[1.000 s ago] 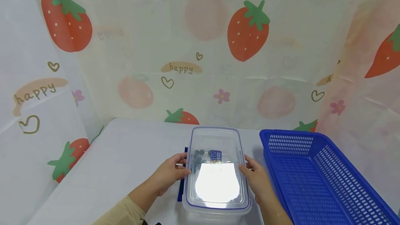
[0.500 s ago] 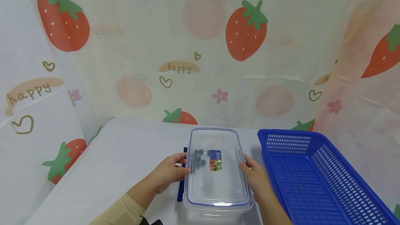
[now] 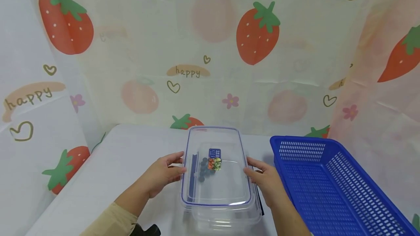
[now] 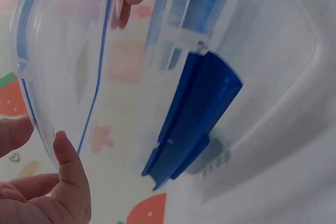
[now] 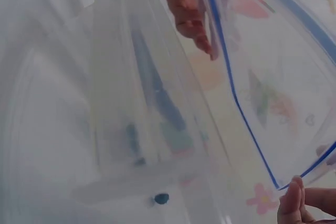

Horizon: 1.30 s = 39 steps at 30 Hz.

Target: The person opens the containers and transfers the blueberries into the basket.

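Fingers (image 3: pixel 170 157) of the left hand (image 3: pixel 160 174) and right hand (image 3: pixel 267 181) pinch the clear lid (image 3: pixel 214 166) by its long edges, just above the box (image 3: pixel 226 217) on the tabletop (image 3: pixel 124 163); lifting step, calling next for a level carry aside.

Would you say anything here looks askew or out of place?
Only the clear lid: both hands hold it by its long edges, lifted and shifted left of the clear box beneath. The blue basket sits squarely; nothing is spilled.
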Motion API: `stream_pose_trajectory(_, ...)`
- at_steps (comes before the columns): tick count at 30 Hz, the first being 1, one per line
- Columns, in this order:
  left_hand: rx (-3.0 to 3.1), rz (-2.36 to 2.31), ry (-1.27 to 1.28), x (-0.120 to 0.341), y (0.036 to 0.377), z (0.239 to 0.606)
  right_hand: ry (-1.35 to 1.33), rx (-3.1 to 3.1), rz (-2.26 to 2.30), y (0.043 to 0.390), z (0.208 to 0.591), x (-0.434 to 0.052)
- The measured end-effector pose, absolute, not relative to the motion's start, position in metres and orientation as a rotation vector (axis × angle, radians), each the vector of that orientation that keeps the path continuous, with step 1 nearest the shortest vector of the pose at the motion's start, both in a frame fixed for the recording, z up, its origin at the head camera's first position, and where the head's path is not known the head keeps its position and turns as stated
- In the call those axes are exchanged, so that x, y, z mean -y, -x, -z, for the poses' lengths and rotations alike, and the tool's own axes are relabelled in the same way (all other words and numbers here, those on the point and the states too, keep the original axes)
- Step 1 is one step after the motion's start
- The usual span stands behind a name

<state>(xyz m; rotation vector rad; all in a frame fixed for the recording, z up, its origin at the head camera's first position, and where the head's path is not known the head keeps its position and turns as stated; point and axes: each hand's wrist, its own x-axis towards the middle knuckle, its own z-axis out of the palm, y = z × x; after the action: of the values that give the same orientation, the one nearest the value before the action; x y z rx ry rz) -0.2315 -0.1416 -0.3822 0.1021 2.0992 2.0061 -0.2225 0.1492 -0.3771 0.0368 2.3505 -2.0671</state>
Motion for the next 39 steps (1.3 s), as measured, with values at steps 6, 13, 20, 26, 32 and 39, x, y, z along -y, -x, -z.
stream_pose_trajectory(6, -2.199, -1.993, -0.100, 0.165, 0.228, 0.373, 0.061, -2.323, 2.105, 0.227, 0.376, -0.131)
stream_pose_trajectory(13, -2.243, -2.035, -0.161, 0.202, 0.223, 0.370, 0.214, -2.224, 2.179, 0.230, 0.377, -0.102)
stream_pose_trajectory(20, -2.325, -2.017, -0.105, 0.238, 0.216, 0.366, 0.245, -2.254, 2.101, 0.228, 0.379, -0.071)
stream_pose_trajectory(26, -2.297, -2.109, -0.064, 0.263, 0.210, 0.371, 0.214, -2.224, 2.128, 0.225, 0.384, -0.043)
stream_pose_trajectory(32, -2.297, -2.054, -0.070, 0.286, 0.202, 0.375, 0.164, -2.224, 2.160, 0.220, 0.384, -0.018)
stream_pose_trajectory(39, -2.201, -2.157, -0.115, 0.315, 0.197, 0.381, 0.218, -2.097, 2.178, 0.208, 0.388, 0.008)
